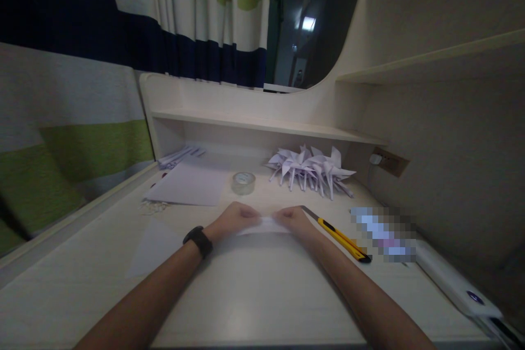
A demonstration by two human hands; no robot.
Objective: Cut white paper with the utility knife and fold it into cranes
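Observation:
Between my two hands is a small white sheet of paper (268, 226), its far edge gripped on both sides. My left hand (237, 217), with a black watch on the wrist, is closed on the paper's left part. My right hand (296, 219) pinches the right part. Just right of that hand lies a yellow utility knife (342, 239), its blade pointing toward the hand. Beyond the hands a roll of clear tape (243, 182) rests flat on the desk. My fingertips partly cover the paper.
Several folded paper pinwheels (309, 167) are heaped at the back right. A stack of white paper (191, 180) lies at the back left, rolled paper sticks (180, 157) behind it. A loose sheet (151, 246) is nearer left. A white device (455, 279) stands along the right wall.

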